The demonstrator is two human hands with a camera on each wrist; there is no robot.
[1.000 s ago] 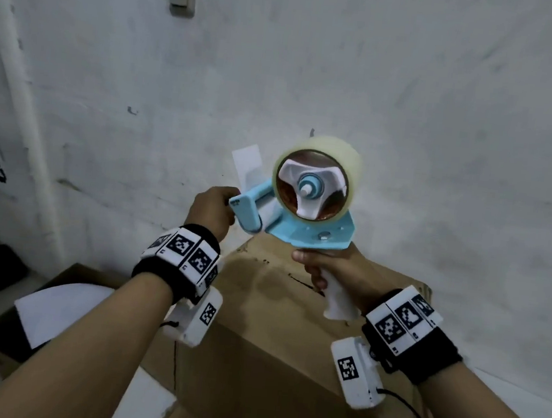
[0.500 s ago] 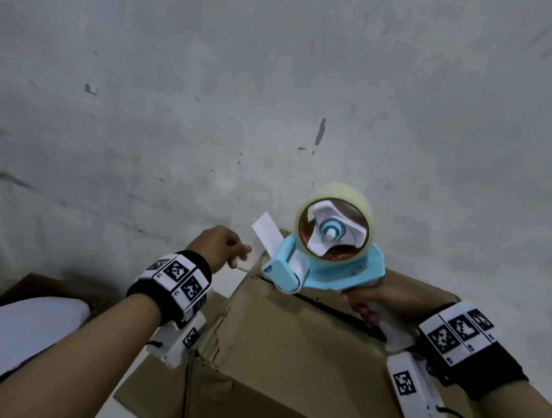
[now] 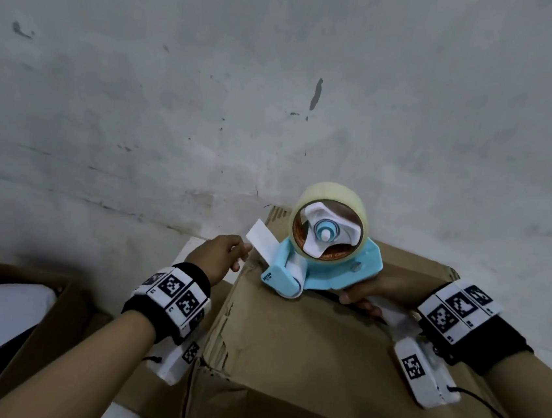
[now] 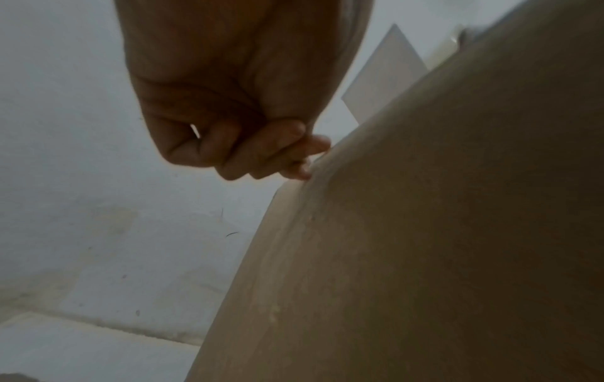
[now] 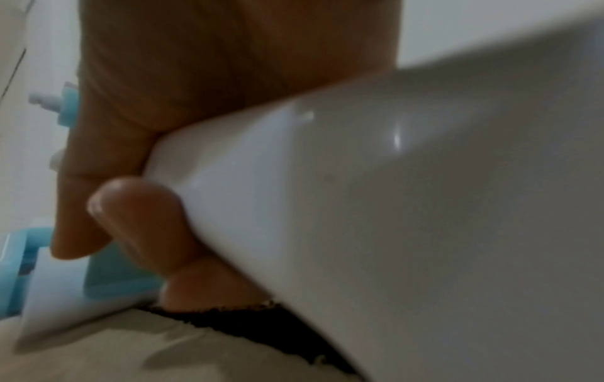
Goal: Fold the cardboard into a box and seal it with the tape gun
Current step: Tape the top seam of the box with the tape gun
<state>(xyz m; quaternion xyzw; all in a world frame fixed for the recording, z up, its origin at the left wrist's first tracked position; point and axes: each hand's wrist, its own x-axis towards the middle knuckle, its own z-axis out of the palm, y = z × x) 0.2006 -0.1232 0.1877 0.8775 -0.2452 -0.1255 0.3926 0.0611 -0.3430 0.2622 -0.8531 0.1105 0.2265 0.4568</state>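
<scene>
The right hand point(image 3: 366, 288) is wrapped round the white handle point(image 5: 376, 206) of the tape gun point(image 3: 321, 268), fingers curled under it, with the blue nose down on the top of the cardboard box point(image 3: 305, 341) right at the dark seam point(image 5: 248, 318) between the flaps. The left hand point(image 3: 220, 259), out at about nine o'clock from the gun, has its fingers bunched at the box's far left edge; they look to be pinching the loose tape end there, though I cannot make out the film itself in either view. A white tab point(image 3: 261, 241) sticks up from the gun's nose toward ten o'clock. The risk, as I see it, is at the start: if that free end is not pressed flat on the box side before the gun is drawn back, the strip will lift or wrinkle. The flaps also sit slightly apart, so a pull off the seam line would leave it open, and the torn left corner point(image 3: 221, 325) could buckle under pressure.
</scene>
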